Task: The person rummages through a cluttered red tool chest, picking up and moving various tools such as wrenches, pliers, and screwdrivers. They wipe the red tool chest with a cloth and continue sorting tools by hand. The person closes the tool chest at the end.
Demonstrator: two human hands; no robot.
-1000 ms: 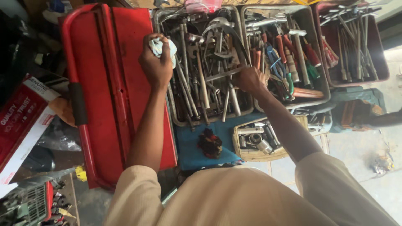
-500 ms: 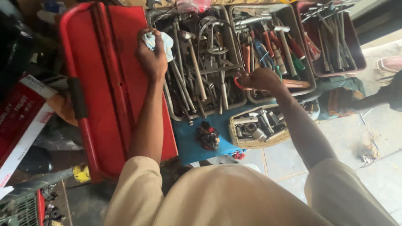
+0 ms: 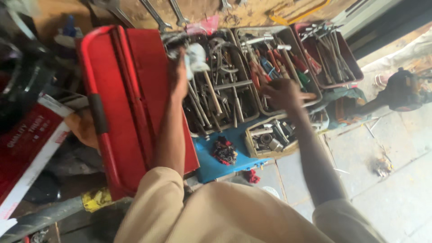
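My left hand (image 3: 179,78) reaches along the open red metal toolbox lid (image 3: 121,90) and is shut on a white rag (image 3: 196,58) at the edge of a tray of long wrenches and spanners (image 3: 225,92). Blurred by motion, my right hand (image 3: 281,92) hovers over the near edge of a second tray with pliers and coloured-handled screwdrivers (image 3: 270,56). An orange handle (image 3: 311,96) pokes out beside its fingers; whether the hand grips it is unclear.
A third, red tray of long tools (image 3: 335,54) lies at the far right. A small box of metal parts (image 3: 270,137) sits on a blue surface (image 3: 208,164) with a dark red clump (image 3: 223,150). A red carton (image 3: 31,139) lies left. Another person (image 3: 400,92) crouches right.
My right hand has slid from the wrench tray to the front edge of the pliers tray. My left hand keeps the rag, and the view has tilted and moved closer.
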